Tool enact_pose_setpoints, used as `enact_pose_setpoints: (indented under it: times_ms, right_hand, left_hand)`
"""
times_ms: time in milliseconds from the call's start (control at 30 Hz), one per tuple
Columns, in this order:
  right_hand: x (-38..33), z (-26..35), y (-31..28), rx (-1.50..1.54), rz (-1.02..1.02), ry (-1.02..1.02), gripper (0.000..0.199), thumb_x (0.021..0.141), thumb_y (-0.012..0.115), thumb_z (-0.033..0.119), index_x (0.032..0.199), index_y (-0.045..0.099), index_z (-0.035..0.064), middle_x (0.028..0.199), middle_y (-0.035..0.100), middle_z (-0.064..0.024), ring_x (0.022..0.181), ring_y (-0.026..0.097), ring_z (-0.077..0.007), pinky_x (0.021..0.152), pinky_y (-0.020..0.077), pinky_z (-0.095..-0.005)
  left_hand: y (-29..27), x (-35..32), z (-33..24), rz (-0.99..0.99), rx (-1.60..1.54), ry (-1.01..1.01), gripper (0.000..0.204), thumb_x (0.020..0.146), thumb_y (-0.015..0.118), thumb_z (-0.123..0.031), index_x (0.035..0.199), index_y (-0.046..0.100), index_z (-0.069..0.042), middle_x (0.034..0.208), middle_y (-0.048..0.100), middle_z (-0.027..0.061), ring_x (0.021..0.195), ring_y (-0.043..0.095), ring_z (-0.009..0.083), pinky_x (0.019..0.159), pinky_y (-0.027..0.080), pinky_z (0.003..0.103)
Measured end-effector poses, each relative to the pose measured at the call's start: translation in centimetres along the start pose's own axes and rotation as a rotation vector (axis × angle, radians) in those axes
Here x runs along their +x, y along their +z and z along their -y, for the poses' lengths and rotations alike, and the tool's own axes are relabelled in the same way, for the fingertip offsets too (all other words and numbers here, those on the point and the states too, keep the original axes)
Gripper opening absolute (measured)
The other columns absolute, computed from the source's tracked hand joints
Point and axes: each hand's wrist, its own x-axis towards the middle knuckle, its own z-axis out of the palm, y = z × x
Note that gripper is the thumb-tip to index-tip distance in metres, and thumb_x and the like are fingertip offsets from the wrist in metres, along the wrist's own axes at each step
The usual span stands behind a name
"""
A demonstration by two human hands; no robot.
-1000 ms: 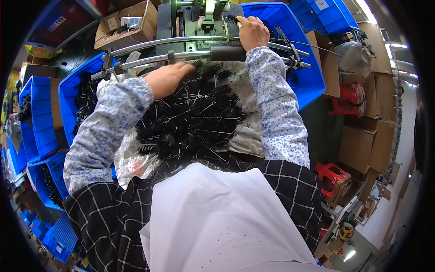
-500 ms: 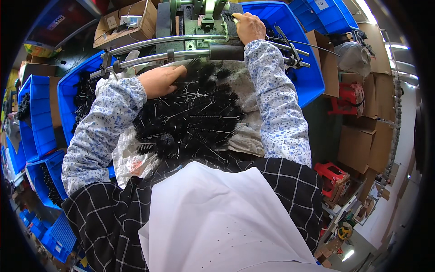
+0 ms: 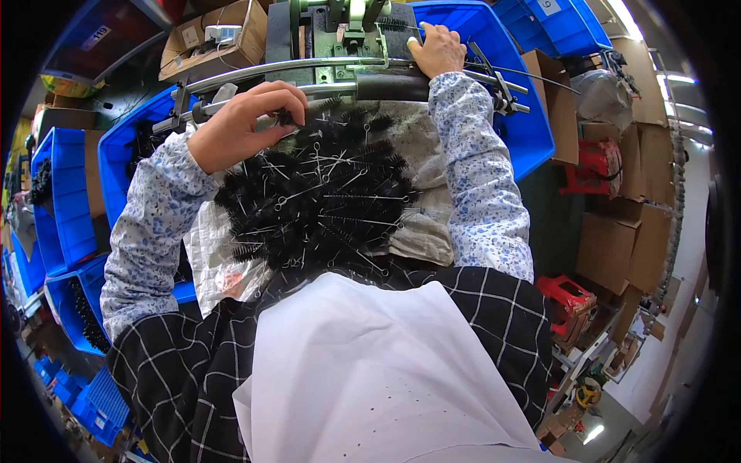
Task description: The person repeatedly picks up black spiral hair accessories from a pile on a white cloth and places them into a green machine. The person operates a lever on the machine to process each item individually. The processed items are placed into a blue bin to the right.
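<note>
Black wire brushes with twisted metal stems and looped ends lie in a tangled pile [image 3: 324, 185] on a pale woven sack [image 3: 432, 231] in front of me. Above the pile's far left side, my left hand [image 3: 251, 119] is closed, fingers curled round a black bristle brush [image 3: 285, 117] that shows only in part. My right hand [image 3: 438, 54] rests at the right side of the metal machine [image 3: 328, 50], thumb and forefinger apart. Just left of its fingertips, a single black brush [image 3: 392, 25] lies across the machine; its stem points toward the hand.
Curved metal rails [image 3: 270, 96] cross in front of the machine. One blue bin [image 3: 532, 139] stands behind my right arm, another [image 3: 116, 154] with black brushes at left. A cardboard box [image 3: 216, 42] sits far left. Red stools [image 3: 594, 166] and cartons [image 3: 610, 247] stand at right.
My left hand has risen up and left from the pile, its fingers now curled round a brush. The right hand has shifted slightly right, exposing more of the brush at the machine.
</note>
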Motion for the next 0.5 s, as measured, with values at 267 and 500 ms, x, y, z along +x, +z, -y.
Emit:
enact_pose_setpoints:
  times_ms: [267,500]
  right_hand:
    - [0.3,2.8,1.0,0.131,-0.07,-0.06,0.036,0.071,0.059,0.026,0.103,0.062,0.0107,0.096,0.063,-0.0084,0.097,0.056,-0.0264,0.079,0.0426,-0.0422]
    - [0.4,6.9,0.1,0.071,-0.005,-0.037,0.024,0.074,0.055,0.026,0.091,0.063,0.0105,0.095,0.063,-0.0066,0.099,0.055,-0.0246,0.077,0.0394,-0.0451]
  left_hand:
    - [-0.3,0.7,-1.4,-0.271,-0.072,-0.242,0.024,0.083,0.06,-0.01,0.104,0.053,-0.004,0.093,0.056,0.0037,0.079,0.053,0.0062,0.068,0.045,0.02]
    - [-1.5,1.4,-2.1,-0.189,0.066,-0.166,0.023,0.079,0.062,-0.007,0.101,0.056,-0.005,0.098,0.058,0.0048,0.086,0.056,0.0124,0.076,0.045,0.025]
